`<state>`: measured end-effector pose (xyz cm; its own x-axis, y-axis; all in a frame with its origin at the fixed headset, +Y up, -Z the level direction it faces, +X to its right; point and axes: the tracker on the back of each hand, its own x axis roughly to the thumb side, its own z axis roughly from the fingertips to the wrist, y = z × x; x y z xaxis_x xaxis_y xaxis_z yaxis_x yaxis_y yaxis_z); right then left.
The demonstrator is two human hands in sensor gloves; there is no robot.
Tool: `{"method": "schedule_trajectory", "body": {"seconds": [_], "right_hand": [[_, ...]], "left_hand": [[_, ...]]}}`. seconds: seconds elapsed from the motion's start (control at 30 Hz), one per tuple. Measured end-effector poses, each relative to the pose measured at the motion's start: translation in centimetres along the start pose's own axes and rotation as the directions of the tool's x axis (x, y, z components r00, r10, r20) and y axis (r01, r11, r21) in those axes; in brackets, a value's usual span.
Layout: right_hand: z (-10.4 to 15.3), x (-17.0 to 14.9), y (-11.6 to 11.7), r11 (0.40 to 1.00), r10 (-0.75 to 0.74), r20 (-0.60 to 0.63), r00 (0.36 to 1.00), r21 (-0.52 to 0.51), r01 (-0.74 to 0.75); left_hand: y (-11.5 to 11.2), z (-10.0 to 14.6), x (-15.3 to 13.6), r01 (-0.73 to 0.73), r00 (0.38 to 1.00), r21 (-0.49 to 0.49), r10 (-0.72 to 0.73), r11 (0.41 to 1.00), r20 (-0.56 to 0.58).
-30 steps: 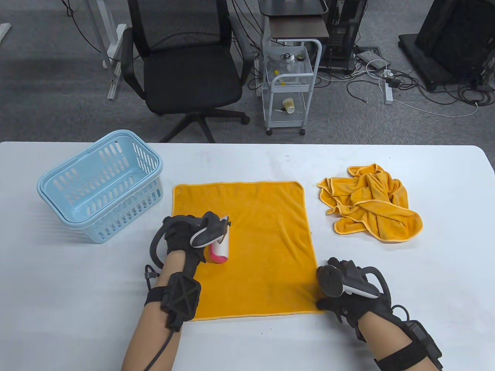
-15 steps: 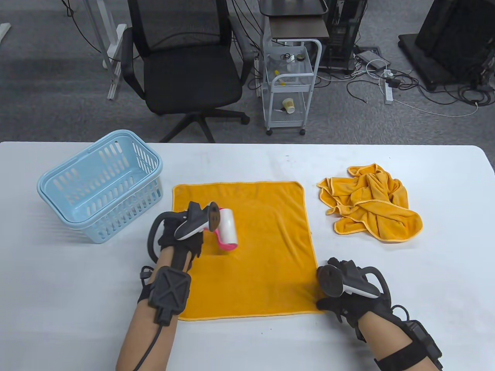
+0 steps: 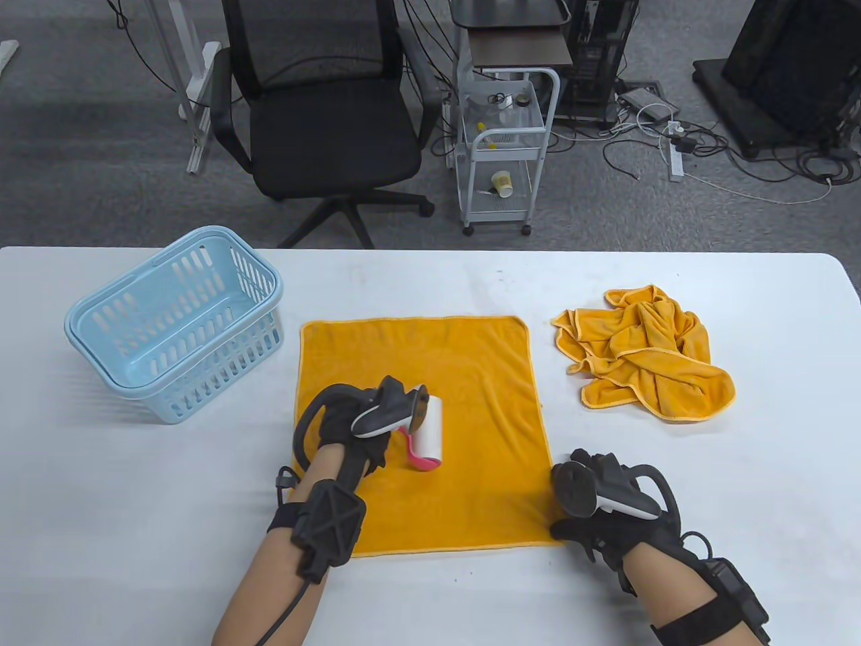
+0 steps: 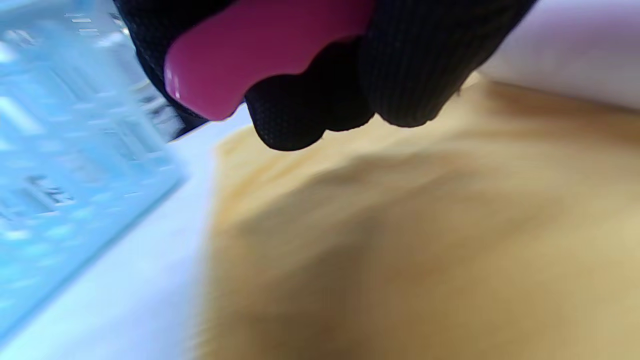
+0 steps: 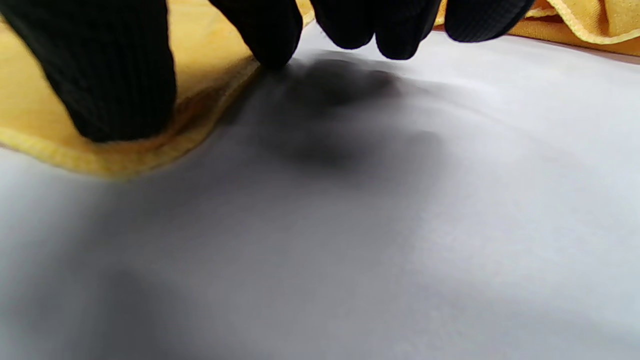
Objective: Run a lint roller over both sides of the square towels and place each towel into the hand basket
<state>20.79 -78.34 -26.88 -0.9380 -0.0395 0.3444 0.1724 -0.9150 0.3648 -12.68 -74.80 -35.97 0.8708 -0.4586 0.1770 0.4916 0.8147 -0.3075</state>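
A flat orange square towel (image 3: 464,377) lies spread in the middle of the white table (image 3: 134,511). My left hand (image 3: 363,431) grips the pink handle (image 4: 260,50) of a lint roller (image 3: 428,427), whose white roll lies on the towel's left-centre part. My right hand (image 3: 592,511) presses the towel's near right corner (image 5: 150,145) down with thumb and fingertips. A second orange towel (image 3: 646,353) lies crumpled at the right. The light blue hand basket (image 3: 171,323) stands at the left with nothing in it.
Beyond the table's far edge stand a black office chair (image 3: 323,114) and a white trolley (image 3: 504,148). Cables (image 3: 706,148) run over the floor at the back right. In the left wrist view the basket (image 4: 60,165) shows blurred beside the towel.
My left hand has carried the lint roller rightwards and nearer across the towel, from its left edge toward the middle. My right hand and both towels have stayed put.
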Motion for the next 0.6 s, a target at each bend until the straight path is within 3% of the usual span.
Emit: {"method": "schedule_trajectory", "body": {"seconds": [0.23, 0.33, 0.47, 0.6], "right_hand": [[0.0, 0.0, 0.0, 1.000, 0.003, 0.000, 1.000, 0.000, -0.003], [0.0, 0.0, 0.0, 1.000, 0.007, 0.000, 1.000, 0.000, -0.007], [0.0, 0.0, 0.0, 1.000, 0.007, 0.002, 1.000, 0.000, -0.007], [0.0, 0.1, 0.0, 1.000, 0.006, 0.001, 1.000, 0.000, -0.006]], "left_hand": [[-4.2, 1.1, -7.7, 0.080, 0.971, -0.117, -0.104, 0.990, -0.216], [-4.3, 2.0, -8.7, 0.042, 0.975, -0.088, -0.060, 0.995, -0.215], [-2.5, 3.1, -6.7, -0.108, 0.989, -0.019, 0.106, 0.994, -0.102], [0.4, 3.4, -1.5, -0.239, 0.968, 0.032, 0.235, 0.971, 0.085]]}}
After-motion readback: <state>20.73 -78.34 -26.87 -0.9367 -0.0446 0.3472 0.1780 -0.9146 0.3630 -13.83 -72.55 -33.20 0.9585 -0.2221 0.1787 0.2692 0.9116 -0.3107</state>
